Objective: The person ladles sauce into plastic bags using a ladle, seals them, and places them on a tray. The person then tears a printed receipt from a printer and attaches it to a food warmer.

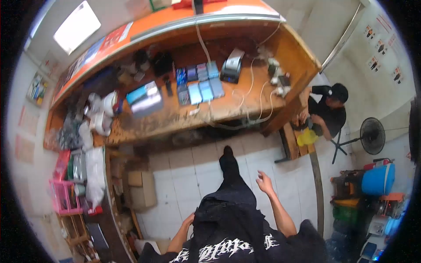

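Note:
My right hand [264,181] hangs in the air over the tiled floor, its fingers apart and nothing in them. Low beside my body, my left hand [188,220] is against the black cloth of my clothing, which hides most of its fingers. Ahead of me is a wooden counter [171,116], out of reach of both hands as they are held. On it lie several small blue and grey packs [200,90] in rows, next to a dark receipt printer [231,70] with paper sticking out.
A seated person [326,109] works at a small wooden bench [289,142] on the right, near a standing fan [372,136]. Cardboard boxes [142,190] stand on the floor at left. A pink basket [63,197] and plastic bags are by the left wall. A blue container [378,179] is at right.

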Demonstrator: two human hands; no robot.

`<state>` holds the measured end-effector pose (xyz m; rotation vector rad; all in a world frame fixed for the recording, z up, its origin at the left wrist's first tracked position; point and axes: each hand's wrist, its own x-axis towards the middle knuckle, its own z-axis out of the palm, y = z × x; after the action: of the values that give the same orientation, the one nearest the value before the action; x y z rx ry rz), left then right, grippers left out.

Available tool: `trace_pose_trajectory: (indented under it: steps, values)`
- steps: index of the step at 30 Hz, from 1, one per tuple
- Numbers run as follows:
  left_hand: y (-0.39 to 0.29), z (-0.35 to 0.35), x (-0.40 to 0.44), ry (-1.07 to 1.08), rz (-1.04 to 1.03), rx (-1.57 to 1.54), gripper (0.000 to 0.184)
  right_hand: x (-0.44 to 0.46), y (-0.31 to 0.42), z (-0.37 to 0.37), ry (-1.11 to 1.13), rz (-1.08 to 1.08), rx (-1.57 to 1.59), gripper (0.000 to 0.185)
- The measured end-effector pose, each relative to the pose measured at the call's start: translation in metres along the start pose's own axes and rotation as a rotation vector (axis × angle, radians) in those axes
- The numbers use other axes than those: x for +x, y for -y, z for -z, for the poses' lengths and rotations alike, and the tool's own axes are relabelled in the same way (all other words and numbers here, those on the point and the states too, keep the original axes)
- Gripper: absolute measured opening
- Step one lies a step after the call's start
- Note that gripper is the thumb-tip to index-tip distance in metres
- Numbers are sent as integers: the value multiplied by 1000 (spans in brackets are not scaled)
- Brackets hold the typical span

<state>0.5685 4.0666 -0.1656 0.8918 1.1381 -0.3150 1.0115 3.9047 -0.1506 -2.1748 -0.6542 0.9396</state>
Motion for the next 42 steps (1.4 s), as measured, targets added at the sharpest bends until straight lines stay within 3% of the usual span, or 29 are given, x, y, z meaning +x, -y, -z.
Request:
trace_pose_trajectory:
  steps: [2,4,6,8,10,12,14,15,16,17,18,19,20,21,22,23,24,26,31,33,37,42]
  values:
    - [-46,8,37,-73,-67,102,49,114,90,38,-180,215,58,54]
    - [-95,15,87,-171,-141,197,49,233,186,80,-195,327,86,52]
    - [-136,27,135,-283,-201,265,49,374,232,103,-331,619,-60,51]
    - [-168,32,164,-374,-241,288,49,459,300,131,-411,531,-29,57]
    - [-213,28,169,-446,-279,296,46,581,308,145,-391,364,101,68]
    - [-300,7,142,-520,-309,307,40,658,334,168,-313,6,81,79]
    - [-342,-1,145,-627,-397,227,38,723,321,164,-310,-14,144,85]
    - [-364,-7,149,-656,-427,212,36,729,322,157,-338,-117,116,73]
    - [-437,-20,120,-561,-399,239,36,713,354,162,-381,-203,92,63]
    - [-444,-18,146,-533,-522,194,35,686,385,166,-372,44,183,52]
    - [-496,-29,138,-485,-490,243,34,668,407,167,-367,125,204,43]
    - [-524,-34,154,-462,-635,290,34,657,424,167,-360,206,225,35]
    - [-564,-42,164,-350,-661,301,39,678,413,162,-354,127,167,30]
    - [-585,-47,192,-373,-813,475,39,680,411,161,-294,121,206,32]
    - [-635,-65,192,-338,-911,418,43,682,407,161,-234,112,243,33]
    - [-655,-73,229,-301,-1015,414,52,666,406,166,-117,169,381,40]
    - [-701,-90,223,-351,-914,471,65,647,407,169,-3,222,521,47]
    - [-739,-105,281,-440,-995,487,96,604,416,169,69,331,631,35]
    - [-766,-141,360,-740,-804,548,131,537,376,160,101,317,621,18]
    - [-755,-140,396,-620,-888,467,118,519,365,156,154,312,607,19]
    - [-739,-146,409,-440,-906,-68,104,511,321,159,204,322,459,22]
    - [-766,-150,368,-860,-738,604,96,502,281,186,197,258,438,21]
